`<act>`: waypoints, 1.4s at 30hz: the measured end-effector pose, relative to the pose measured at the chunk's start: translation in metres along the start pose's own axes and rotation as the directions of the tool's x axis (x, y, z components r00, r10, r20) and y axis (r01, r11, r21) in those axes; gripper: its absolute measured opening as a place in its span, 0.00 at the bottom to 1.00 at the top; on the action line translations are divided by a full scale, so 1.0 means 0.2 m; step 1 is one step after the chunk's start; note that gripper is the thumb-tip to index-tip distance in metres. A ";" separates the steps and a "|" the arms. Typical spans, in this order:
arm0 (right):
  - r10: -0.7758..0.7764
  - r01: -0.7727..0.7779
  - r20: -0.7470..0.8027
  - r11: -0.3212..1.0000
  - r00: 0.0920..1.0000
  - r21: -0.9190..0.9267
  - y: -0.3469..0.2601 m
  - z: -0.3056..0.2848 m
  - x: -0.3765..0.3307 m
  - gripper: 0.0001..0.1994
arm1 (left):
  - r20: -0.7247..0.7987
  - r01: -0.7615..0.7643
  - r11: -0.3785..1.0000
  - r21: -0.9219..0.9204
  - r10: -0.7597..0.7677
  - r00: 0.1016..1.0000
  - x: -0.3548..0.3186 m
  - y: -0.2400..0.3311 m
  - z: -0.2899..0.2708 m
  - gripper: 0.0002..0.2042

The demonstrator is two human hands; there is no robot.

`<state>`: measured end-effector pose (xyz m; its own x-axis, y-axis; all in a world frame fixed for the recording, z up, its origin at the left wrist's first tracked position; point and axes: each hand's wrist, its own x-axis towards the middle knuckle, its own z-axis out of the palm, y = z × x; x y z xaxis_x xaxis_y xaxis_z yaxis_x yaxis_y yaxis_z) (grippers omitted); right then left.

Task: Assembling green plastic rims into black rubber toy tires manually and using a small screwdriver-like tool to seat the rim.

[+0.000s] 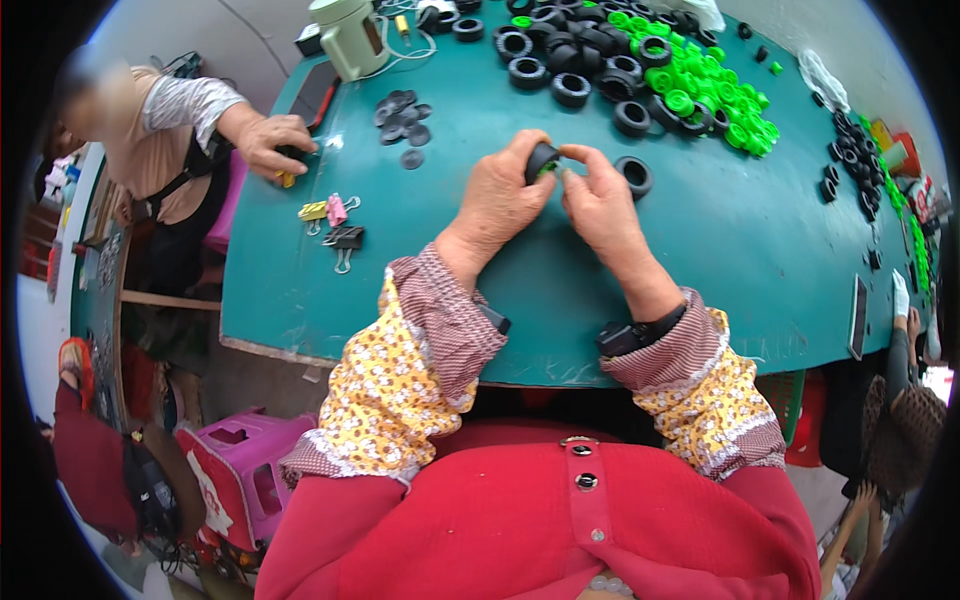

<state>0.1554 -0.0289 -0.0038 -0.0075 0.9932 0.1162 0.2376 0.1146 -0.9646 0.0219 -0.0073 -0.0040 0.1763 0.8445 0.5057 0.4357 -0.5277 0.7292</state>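
Over the green table, my left hand point(497, 200) grips a small black toy tyre point(541, 160) between thumb and fingers. A bit of bright green shows inside the tyre, mostly hidden by my thumb. My right hand point(606, 205) closes on the tyre's right side, its index finger and thumb pressed at the edge. Just right of that hand lies a loose black tyre point(633, 178). Beyond my hands spreads a heap of black tyres point(571, 90) mixed with a pile of green wheel hubs point(700, 85).
Thin dark discs point(403, 118) and several binder clips point(343, 238) lie to the left. A light-green kettle-like jug point(349, 38) and a phone point(314, 95) are farther back. A co-worker's hand point(273, 147) rests at the left edge. More tyres point(850, 160) line the right side.
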 end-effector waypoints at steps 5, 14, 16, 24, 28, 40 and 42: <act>-0.091 0.089 -0.015 0.993 0.996 -0.076 -0.04 0.00 -0.03 0.13 | 0.127 0.133 0.991 -0.031 -0.128 0.984 0.01 0.01 0.01 0.13; -0.036 0.035 0.059 0.999 0.998 0.007 -0.05 0.01 -0.01 0.11 | 0.199 0.213 0.964 -0.159 -0.180 0.963 0.04 -0.02 -0.06 0.14; -0.064 0.063 0.083 0.998 0.995 0.007 -0.02 0.00 0.00 0.12 | 0.172 0.132 0.987 -0.088 -0.115 0.978 0.04 -0.04 -0.06 0.13; -0.205 0.191 0.056 0.729 0.977 -0.657 0.00 -0.07 0.01 0.09 | 0.247 0.530 0.501 -0.684 -0.525 0.814 0.01 -0.06 -0.24 0.11; -0.301 0.174 0.000 0.549 0.954 -0.818 0.07 -0.15 0.06 0.07 | 0.312 0.577 0.419 -0.701 -0.547 0.777 0.00 -0.12 -0.23 0.14; -0.089 0.089 0.114 0.996 0.989 0.005 -0.03 -0.01 0.03 0.14 | 0.292 0.460 0.250 -0.852 -0.503 0.814 -0.02 -0.03 -0.07 0.11; -0.016 0.002 0.178 0.997 0.984 0.077 0.00 0.02 0.03 0.16 | 0.264 0.440 0.252 -0.862 -0.517 0.814 -0.02 -0.02 -0.04 0.12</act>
<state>0.1512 -0.0232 -0.0035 -0.1840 0.9790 0.0874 0.1623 0.1179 -0.9797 0.0115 -0.0084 -0.0047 0.1516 0.9846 -0.0869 -0.5739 0.1593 0.8033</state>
